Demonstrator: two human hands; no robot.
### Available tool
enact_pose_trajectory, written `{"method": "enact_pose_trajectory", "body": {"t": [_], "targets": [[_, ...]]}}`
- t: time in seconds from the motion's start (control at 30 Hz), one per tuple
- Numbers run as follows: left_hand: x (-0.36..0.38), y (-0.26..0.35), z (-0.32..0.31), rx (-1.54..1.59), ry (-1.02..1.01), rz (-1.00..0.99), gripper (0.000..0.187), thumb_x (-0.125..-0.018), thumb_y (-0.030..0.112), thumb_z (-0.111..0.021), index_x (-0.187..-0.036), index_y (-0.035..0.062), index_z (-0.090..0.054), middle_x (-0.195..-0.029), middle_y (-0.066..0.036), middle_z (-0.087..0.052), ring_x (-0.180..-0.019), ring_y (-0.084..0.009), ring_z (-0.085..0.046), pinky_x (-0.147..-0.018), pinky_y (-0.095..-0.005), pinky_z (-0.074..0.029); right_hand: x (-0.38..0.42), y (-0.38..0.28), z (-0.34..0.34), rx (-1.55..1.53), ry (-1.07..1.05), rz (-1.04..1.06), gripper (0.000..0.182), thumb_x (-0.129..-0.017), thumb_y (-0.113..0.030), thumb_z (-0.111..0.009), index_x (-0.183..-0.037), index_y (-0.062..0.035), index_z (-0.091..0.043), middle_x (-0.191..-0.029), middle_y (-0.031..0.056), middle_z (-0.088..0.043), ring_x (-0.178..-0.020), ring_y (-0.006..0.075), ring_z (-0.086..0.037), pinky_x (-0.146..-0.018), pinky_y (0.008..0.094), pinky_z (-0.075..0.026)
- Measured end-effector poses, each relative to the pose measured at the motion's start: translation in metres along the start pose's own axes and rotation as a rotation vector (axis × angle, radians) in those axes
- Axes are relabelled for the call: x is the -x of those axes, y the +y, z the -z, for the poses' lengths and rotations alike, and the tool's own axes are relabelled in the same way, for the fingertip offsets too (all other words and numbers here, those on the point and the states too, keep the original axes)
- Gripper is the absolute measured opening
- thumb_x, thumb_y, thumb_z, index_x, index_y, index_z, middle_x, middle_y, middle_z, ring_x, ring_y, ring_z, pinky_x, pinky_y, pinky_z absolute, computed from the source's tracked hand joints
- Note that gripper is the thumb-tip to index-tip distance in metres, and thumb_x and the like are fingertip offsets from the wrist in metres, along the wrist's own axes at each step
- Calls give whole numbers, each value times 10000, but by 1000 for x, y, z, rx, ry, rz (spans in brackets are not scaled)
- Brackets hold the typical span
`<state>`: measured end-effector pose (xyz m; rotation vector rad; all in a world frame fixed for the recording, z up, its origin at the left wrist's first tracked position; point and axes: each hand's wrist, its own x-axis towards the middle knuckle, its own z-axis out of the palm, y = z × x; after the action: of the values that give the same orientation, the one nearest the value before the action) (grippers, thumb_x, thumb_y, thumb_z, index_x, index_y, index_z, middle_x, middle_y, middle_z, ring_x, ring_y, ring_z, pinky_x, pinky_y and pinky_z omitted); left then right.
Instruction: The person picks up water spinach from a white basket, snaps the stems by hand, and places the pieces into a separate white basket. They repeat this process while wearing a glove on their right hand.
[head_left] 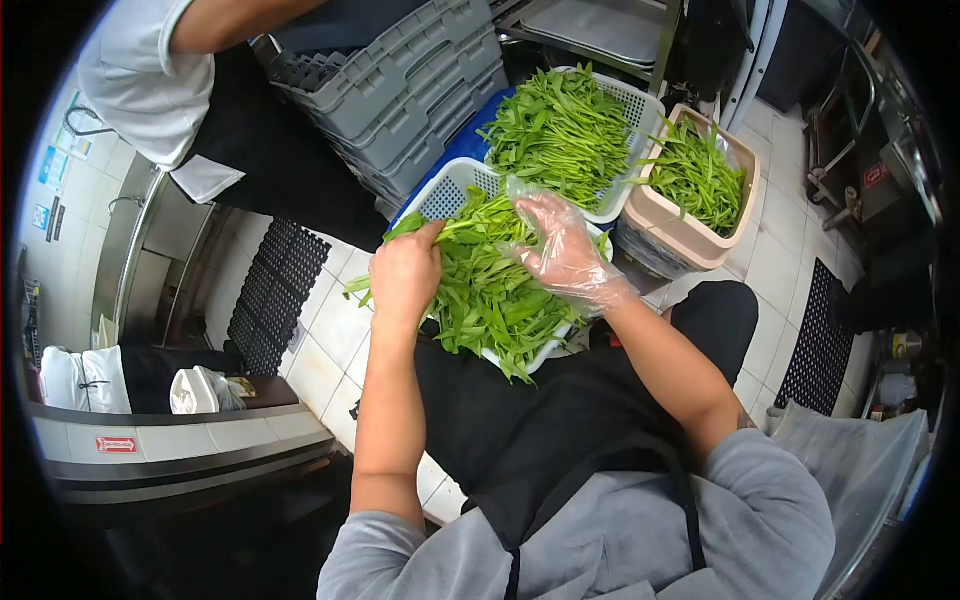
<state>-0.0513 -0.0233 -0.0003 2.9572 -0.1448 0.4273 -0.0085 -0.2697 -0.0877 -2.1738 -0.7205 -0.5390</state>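
Observation:
My left hand (405, 268), bare, is closed on stems of water spinach (500, 285) at the left side of the near white basket (464, 176). My right hand (560, 250) wears a clear plastic glove and hovers over the same basket, palm turned inward. Its thumb and fingers are apart, close to the stems, with nothing plainly gripped. Loose leaves spill over the basket's front edge toward my lap. Behind it, a second white basket (645, 105) holds a thick heap of the same greens (570, 130), stems lying toward the right.
A beige bin (640, 215) with more greens (700, 180) stands at the right. Stacked grey crates (400, 100) rise behind the baskets at the left. Beside them stands another person (150, 85) in a white shirt. Black mats (277, 290) lie on the tiled floor.

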Motion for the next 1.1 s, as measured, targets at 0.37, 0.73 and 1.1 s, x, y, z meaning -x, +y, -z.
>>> {"method": "enact_pose_trajectory", "body": {"t": [0.37, 0.73, 1.1], "targets": [[-19, -1, 36, 664, 192, 147, 240, -957, 109, -699, -1173, 27, -764, -958, -174, -781, -827, -231, -752, -760, -353, -563, -56, -2, 29, -88, -486, 1, 337, -1011, -272, -567, -1269, -68, -640, -1187, 213, -688, -1153, 420, -632, -1035, 509, -485], [-30, 41, 1, 188, -170, -233, 280, -927, 136, -630, -1176, 97, -752, -1015, -181, -754, -1002, -394, -698, -891, -519, -541, -48, -1, 36, -133, -461, 9, 325, -1009, -242, -537, -1260, -53, -621, -1144, 239, -670, -1089, 437, -629, -977, 535, -478], [-16, 63, 12, 45, -285, -250, 190, -955, 184, -602, -931, 26, -705, -937, -213, -733, -937, -430, -695, -833, -551, -542, -24, -13, 45, 65, -233, 277, 89, -865, -131, -659, -934, -90, -620, -766, 138, -644, -773, 358, -679, -746, 483, -549]]}}
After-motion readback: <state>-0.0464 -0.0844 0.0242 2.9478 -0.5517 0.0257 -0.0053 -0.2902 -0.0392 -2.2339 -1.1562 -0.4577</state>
